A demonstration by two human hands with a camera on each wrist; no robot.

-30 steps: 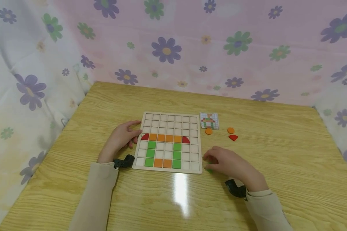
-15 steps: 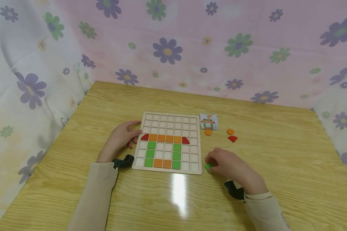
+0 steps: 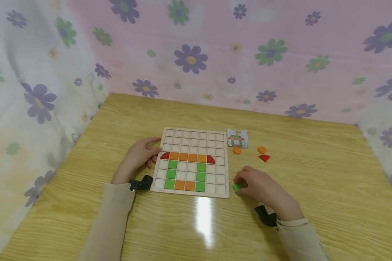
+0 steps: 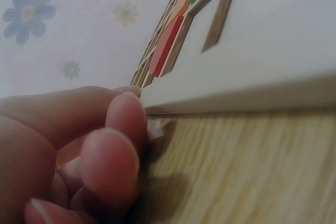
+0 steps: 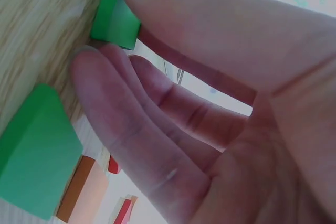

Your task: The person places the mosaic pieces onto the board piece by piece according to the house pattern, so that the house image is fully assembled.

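Note:
Near the board's lower right corner, my right hand [image 3: 261,186] pinches a green tile [image 3: 237,187] between thumb and fingers. The right wrist view has this green tile [image 5: 116,17] at the thumb tip, with another green piece [image 5: 39,153] below the fingers. My left hand [image 3: 138,157] rests at the left edge of the wooden grid board [image 3: 186,195], fingertips right at its rim. The left wrist view shows loosely bent fingers [image 4: 107,156] beside the board's side. On the board lie a row of orange squares [image 3: 183,157], green columns [image 3: 200,177] and red quarter-circles [image 3: 164,156].
A small pattern card [image 3: 237,138] lies right of the board. Near it are two orange discs [image 3: 262,149] and a red wedge [image 3: 264,158]. The wooden table [image 3: 313,163] ends at a flowered cloth [image 3: 215,43] behind and at both sides.
My right thumb and fingers have come together on the green tile, and the hand has moved slightly right, away from the board. My left hand stays at the board's edge.

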